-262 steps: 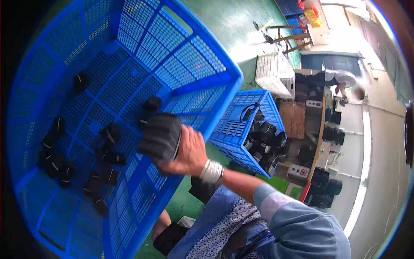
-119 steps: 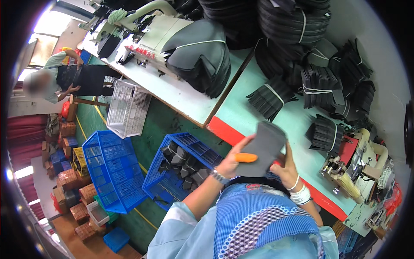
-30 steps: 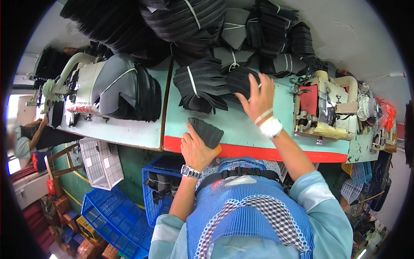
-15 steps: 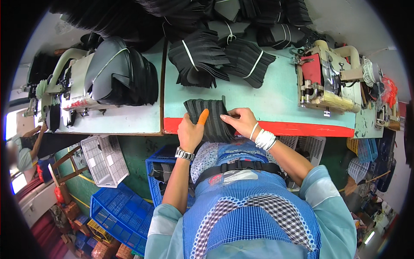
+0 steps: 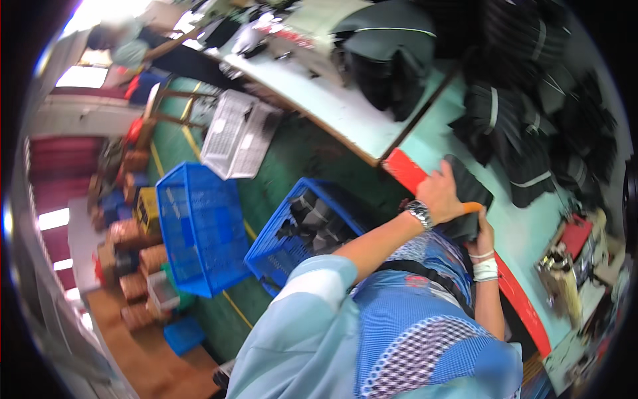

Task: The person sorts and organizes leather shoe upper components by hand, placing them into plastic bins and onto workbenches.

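My left hand [image 5: 441, 195], with a watch on its wrist, lies on top of a black stack of flat pieces [image 5: 469, 188] at the red front edge of the green table [image 5: 425, 143]. An orange thing [image 5: 472, 207] sticks out by its thumb. My right hand [image 5: 483, 237], with a white band on the wrist, grips the same stack from below. Both hands hold the stack together, close to my chest.
A blue crate [image 5: 266, 256] with black pieces stands on the floor below the table. Beside it are an empty blue crate [image 5: 199, 229] and a white crate [image 5: 236, 133]. Tied black bundles [image 5: 531, 146] crowd the table. Another person [image 5: 126, 46] sits far off.
The view has swung left toward the floor crates. Both hands stay on the black stack at the table's edge, as half a second ago; one second ago my right hand reached to the bundles.
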The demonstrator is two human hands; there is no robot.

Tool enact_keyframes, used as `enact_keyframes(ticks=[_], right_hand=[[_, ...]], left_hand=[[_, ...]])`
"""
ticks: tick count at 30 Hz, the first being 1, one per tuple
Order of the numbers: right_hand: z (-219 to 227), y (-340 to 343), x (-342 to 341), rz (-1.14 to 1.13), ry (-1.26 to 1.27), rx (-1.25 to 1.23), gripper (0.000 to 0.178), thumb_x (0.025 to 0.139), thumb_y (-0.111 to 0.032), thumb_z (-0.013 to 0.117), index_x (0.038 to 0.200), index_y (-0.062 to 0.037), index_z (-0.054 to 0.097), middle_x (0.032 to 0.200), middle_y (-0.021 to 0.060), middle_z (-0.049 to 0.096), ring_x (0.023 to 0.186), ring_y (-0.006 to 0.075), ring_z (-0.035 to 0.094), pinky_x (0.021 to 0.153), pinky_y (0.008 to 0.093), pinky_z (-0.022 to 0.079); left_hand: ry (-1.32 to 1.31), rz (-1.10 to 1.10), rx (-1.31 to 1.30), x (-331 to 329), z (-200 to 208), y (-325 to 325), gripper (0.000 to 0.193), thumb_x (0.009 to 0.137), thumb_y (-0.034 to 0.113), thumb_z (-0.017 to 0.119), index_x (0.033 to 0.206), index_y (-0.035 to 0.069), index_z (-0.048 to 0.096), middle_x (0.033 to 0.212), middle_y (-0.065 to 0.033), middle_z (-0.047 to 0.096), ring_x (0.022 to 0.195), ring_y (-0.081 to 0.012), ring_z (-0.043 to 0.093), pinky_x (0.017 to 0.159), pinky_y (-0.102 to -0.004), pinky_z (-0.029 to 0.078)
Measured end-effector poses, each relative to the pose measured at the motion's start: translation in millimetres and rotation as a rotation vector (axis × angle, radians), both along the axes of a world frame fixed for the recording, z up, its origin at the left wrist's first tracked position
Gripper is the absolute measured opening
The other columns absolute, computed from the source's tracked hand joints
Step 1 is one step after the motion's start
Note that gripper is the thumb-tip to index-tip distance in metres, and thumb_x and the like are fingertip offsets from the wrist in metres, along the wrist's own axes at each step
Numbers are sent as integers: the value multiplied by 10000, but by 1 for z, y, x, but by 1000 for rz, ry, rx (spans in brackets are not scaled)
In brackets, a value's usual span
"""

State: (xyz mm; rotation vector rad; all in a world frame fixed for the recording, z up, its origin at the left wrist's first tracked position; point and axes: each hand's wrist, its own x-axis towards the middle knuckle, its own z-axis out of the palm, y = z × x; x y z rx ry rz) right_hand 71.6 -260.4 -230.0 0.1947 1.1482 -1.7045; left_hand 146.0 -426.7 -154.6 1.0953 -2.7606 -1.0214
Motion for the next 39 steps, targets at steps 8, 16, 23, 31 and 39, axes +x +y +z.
enact_keyframes(ticks=[8, 16, 23, 31, 39], right_hand=[[-3, -9, -14, 54, 29, -8, 309, 910, -157, 373, 1066, 64, 521, 1028, 120, 577, 928, 179, 569, 829, 301, 456], [21, -4, -32, 360, 980, 350, 142, 709, -54, 542, 784, 57, 589, 641, 116, 601, 612, 177, 568, 585, 315, 446], [16, 81, -38, 137, 1570, 1217, 496, 735, -147, 641, 1154, 37, 451, 990, 200, 540, 957, 365, 502, 846, 435, 394], [38, -32, 15, 504, 1130, 411, 598, 708, -505, 645, 922, 52, 605, 926, 224, 601, 870, 337, 575, 771, 369, 463], [47, -37, 12, 459, 970, 523, 724, 647, -533, 683, 962, 112, 589, 825, 180, 638, 756, 272, 628, 715, 319, 491]], left_hand=[[-95, 50, -108, -3, 10, -1, 1234, 392, 761, 672, 1156, -141, 318, 802, -237, 577, 732, -343, 617, 617, -380, 513], [-213, -16, 69, -19, 12, -5, 992, 487, 577, 747, 1111, -92, 362, 981, -272, 574, 892, -384, 589, 773, -404, 485], [-172, 157, -16, 4, 11, -13, 926, 542, 562, 736, 1096, -85, 375, 958, -307, 574, 922, -401, 576, 769, -422, 463], [-162, 79, -80, 0, -1, -15, 919, 527, 645, 719, 970, -82, 372, 837, -296, 591, 820, -427, 586, 674, -432, 483], [52, 107, 221, 15, -37, -45, 838, 534, 581, 762, 911, -67, 387, 770, -230, 601, 728, -340, 618, 607, -377, 487]])
